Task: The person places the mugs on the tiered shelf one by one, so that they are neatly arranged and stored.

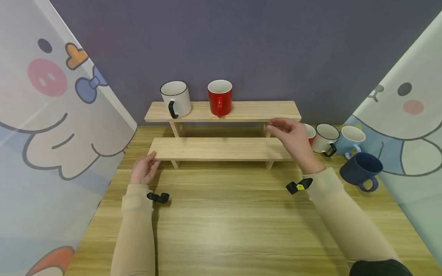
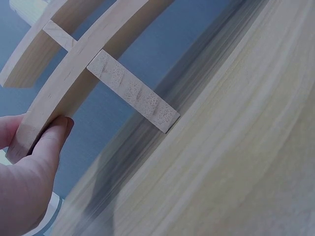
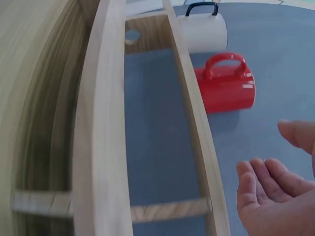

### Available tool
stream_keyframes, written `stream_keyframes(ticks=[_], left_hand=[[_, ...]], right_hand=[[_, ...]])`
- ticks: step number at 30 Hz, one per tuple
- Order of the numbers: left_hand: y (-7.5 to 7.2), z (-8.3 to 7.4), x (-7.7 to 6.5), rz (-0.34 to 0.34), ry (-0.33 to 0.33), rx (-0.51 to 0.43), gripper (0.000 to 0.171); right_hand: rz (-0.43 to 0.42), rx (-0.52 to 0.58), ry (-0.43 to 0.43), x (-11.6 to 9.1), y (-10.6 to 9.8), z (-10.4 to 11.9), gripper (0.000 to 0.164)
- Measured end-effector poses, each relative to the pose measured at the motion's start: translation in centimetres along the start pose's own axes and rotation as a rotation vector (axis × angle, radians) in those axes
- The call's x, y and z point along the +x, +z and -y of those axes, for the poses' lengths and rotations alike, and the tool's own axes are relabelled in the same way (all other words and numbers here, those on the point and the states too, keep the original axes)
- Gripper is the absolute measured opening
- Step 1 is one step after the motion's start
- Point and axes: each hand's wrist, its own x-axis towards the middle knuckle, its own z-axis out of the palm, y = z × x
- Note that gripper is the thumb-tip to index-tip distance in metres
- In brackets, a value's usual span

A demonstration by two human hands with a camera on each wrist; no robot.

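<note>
A two-tier wooden shelf (image 1: 221,148) stands on the table. My left hand (image 1: 145,168) pinches the left end of its lower board, thumb and fingers on opposite faces in the left wrist view. My right hand (image 1: 291,140) is held over the right end of that board, holding nothing. Its fingers (image 3: 266,182) are loosely bent, with the thumb apart from them. On the upper board sit a white mug (image 1: 179,100) with black rim and handle, at the left, and a red mug (image 1: 221,99) nearer the middle, handle toward me.
Right of the shelf stand a red mug (image 1: 309,134) partly hidden by my right hand, a white mug (image 1: 323,140) with black handle, and a light blue mug (image 1: 347,142). A navy mug (image 1: 357,168) is nearer me. A grey wall (image 1: 241,46) rises behind; printed panels flank the table.
</note>
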Motion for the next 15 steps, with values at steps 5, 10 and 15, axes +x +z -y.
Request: stream_keyframes(ticks=[5,10,15], left_hand=[[0.1,-0.1,-0.1,0.020,-0.012,-0.014,0.046],[0.1,-0.1,-0.3,0.020,-0.019,-0.019,0.051],[0.1,0.0,-0.2,0.009,-0.010,-0.011,0.042]], right_hand=[[-0.014,-0.057,0.020,-1.3,-2.2,-0.5,0.049],[-0.045,-0.101,0.036,-2.4,-4.1,-1.1,0.050],[-0.095,-0.136,0.052,-3.6,-5.9,-1.9,0.049]])
